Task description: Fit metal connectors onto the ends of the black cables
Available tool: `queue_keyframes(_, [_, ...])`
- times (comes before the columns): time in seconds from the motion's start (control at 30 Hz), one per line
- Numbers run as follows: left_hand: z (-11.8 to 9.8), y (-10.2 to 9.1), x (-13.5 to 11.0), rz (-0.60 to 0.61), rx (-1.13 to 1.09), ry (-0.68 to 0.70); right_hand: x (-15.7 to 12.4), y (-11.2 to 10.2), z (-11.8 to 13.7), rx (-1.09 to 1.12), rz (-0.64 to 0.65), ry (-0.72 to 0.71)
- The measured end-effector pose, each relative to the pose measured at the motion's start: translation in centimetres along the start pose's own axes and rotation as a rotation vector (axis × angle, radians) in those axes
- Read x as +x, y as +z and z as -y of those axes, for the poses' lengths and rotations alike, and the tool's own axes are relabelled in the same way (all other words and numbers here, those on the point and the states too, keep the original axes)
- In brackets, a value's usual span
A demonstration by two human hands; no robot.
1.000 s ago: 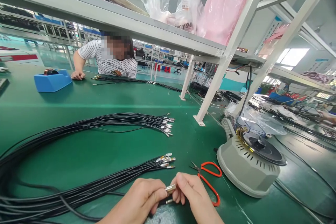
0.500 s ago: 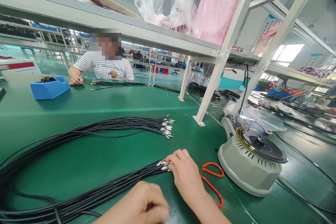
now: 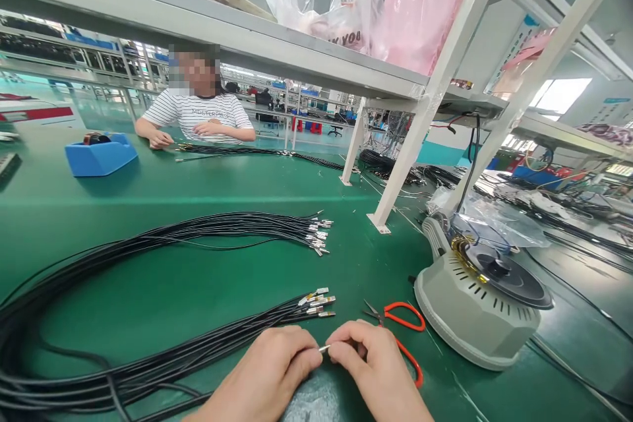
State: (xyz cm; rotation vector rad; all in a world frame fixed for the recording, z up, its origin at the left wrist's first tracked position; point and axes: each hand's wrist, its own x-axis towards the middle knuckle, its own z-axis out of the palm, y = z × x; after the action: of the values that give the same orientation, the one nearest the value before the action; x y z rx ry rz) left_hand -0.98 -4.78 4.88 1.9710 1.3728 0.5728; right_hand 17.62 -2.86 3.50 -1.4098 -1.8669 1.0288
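My left hand (image 3: 274, 369) and my right hand (image 3: 368, 366) meet at the bottom centre, both pinched on the small metal tip (image 3: 324, 347) of one black cable. Just above them lies the near bundle of black cables (image 3: 208, 343), its metal ends (image 3: 317, 302) fanned out. A second bundle of cables (image 3: 222, 227) lies farther back with its tips pointing right. Red-handled scissors (image 3: 403, 336) rest right beside my right hand.
A grey tape dispenser machine (image 3: 475, 306) stands at the right on the green table (image 3: 198, 178). White shelf legs (image 3: 395, 171) rise behind it. A blue tape holder (image 3: 99, 155) sits far left. A person in a striped shirt (image 3: 202, 115) sits across the table. Plastic bags (image 3: 376, 6) hang above.
My right hand has come back from the near bundle's ends to my left hand, and both now pinch one cable tip. The person opposite has brought both hands together.
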Motion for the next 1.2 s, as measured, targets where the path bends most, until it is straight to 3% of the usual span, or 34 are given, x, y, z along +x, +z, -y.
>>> queue_keyframes(0.43, [0.0,-0.2,-0.4,0.082,-0.197,-0.041,0.0,-0.1,-0.1,0.173,0.113,-0.007])
queue_keyframes(0.97, [0.2,0.1,-0.3,0.121,-0.167,0.019,0.0,-0.4,0.2,0.201,0.115,-0.026])
queue_keyframes(1.1, [0.2,1.0,-0.4,0.247,-0.059,0.242,0.7,-0.6,-0.4,-0.150,-0.099,-0.108])
queue_keyframes(1.2, [-0.1,0.7,-0.5,0.216,-0.035,0.256,1.4,-0.1,-0.6,-0.425,-0.106,-0.157])
